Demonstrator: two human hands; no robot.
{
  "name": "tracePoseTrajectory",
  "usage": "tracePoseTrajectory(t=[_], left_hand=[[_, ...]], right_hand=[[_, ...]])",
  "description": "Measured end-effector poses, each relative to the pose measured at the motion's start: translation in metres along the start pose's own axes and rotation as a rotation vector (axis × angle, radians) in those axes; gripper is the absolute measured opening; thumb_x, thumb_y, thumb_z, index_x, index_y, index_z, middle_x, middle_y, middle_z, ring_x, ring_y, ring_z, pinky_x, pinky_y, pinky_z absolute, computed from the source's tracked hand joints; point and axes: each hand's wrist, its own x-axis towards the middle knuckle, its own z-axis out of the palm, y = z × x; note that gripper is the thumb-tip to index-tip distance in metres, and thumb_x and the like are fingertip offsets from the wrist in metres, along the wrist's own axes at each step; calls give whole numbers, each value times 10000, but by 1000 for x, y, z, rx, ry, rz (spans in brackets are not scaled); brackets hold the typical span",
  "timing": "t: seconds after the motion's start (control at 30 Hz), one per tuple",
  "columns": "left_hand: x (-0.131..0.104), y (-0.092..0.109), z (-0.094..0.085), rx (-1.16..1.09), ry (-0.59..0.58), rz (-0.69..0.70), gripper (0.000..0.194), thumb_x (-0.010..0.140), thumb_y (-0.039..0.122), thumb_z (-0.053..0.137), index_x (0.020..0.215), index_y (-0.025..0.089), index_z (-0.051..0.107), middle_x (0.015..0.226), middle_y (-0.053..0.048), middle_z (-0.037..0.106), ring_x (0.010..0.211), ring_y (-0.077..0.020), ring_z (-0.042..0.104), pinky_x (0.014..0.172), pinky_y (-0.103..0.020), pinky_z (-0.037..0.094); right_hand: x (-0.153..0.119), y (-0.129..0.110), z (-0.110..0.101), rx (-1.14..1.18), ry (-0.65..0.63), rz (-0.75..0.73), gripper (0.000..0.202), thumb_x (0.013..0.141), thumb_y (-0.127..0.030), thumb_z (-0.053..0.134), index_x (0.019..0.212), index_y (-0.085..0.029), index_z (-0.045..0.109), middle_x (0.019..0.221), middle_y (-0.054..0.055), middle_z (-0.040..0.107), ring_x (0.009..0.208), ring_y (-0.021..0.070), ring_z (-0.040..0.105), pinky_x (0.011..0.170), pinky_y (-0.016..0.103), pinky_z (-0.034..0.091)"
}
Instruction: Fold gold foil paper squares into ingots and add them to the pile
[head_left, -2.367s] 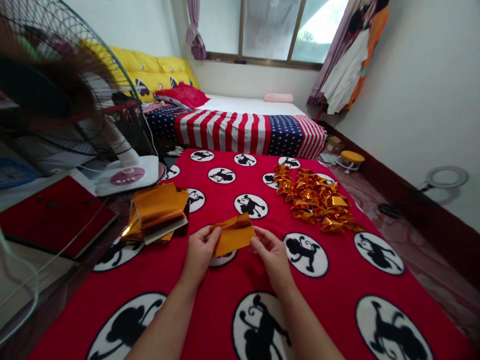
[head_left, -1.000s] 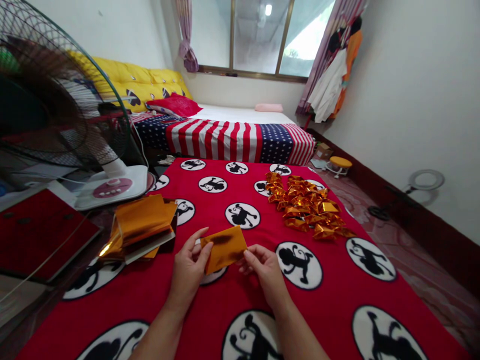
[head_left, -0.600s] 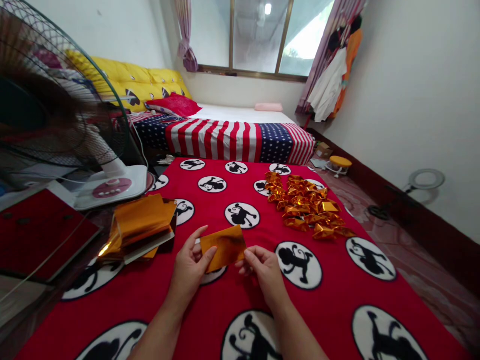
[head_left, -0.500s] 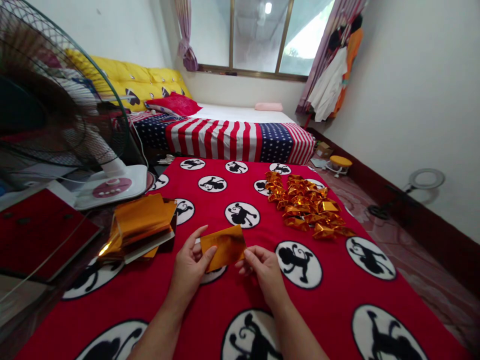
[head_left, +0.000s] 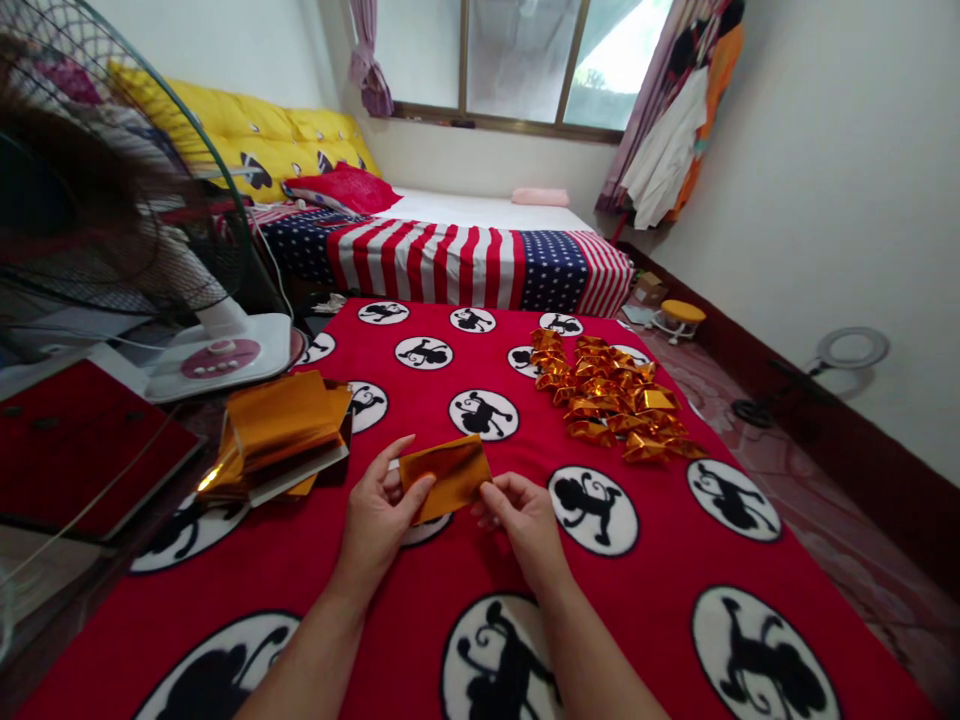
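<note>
A folded sheet of gold foil paper [head_left: 450, 478] is held in the air between both hands, above a red cloth [head_left: 360, 560] with white circles and black monkey figures. My left hand [head_left: 386, 510] grips its left side, the thumb across the face and the fingers behind. At the right edge, my right hand [head_left: 517, 515] pinches the paper between thumb and fingers. To the left lies a stack of gold foil paper [head_left: 281, 425], some sheets showing pale backs. Several folded gold foil pieces [head_left: 622, 400] sit in rows at the right of the cloth.
An electric fan [head_left: 217, 340] stands at the left beside a red panel [head_left: 82, 450]. Behind the cloth is a bed [head_left: 450, 265] with a stars-and-stripes cover. A yellow-topped stool [head_left: 682, 312] and a ring light [head_left: 853, 348] are on the right.
The view has tilted slightly down, so the surroundings sit higher in the picture. Both hands keep their hold on the gold paper, with hardly any other movement.
</note>
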Motion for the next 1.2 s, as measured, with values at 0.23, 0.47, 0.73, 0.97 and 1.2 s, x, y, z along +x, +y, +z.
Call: tracePoseTrajectory(t=[0.23, 0.47, 0.73, 0.97, 1.2], left_hand=[[-1, 3, 1, -9, 2, 6, 841, 688, 416, 784, 1396, 127, 434, 831, -45, 740, 782, -197, 722, 681, -269, 578], [-1, 2, 1, 18, 8, 22, 776, 692, 378, 786, 1358, 131, 473, 869, -53, 744, 797, -195, 721, 708, -285, 582], [-1, 3, 2, -9, -6, 9, 805, 685, 377, 790, 1373, 125, 456, 859, -48, 747, 807, -195, 728, 727, -288, 590], [1, -5, 0, 28, -17, 14, 787, 710, 394, 764, 1382, 133, 451, 764, -11, 714, 727, -175, 715, 664, -257, 572], [3, -13, -4, 365, 43, 131, 637, 782, 328, 694, 1365, 168, 494, 908, -64, 712, 778, -182, 704, 734, -283, 554]], right_hand=[[-3, -5, 2, -23, 19, 9, 361, 781, -489, 699, 668, -157, 613, 564, 19, 659, 450, 92, 538, 455, 191, 394], [-4, -4, 1, -26, 15, -4, 351, 796, -479, 681, 680, -152, 633, 580, 29, 669, 463, 96, 547, 451, 190, 387], [-5, -6, 1, -42, 27, 1, 355, 782, -494, 684, 700, -150, 651, 592, 40, 682, 467, 100, 552, 453, 195, 400], [-5, -3, 2, -92, 39, -29, 347, 795, -495, 667, 677, -174, 610, 578, 18, 663, 457, 102, 530, 446, 203, 388], [-8, 2, 6, -712, 195, -165, 320, 873, -369, 568, 604, -196, 591, 536, 2, 612, 502, 128, 541, 522, 238, 336]])
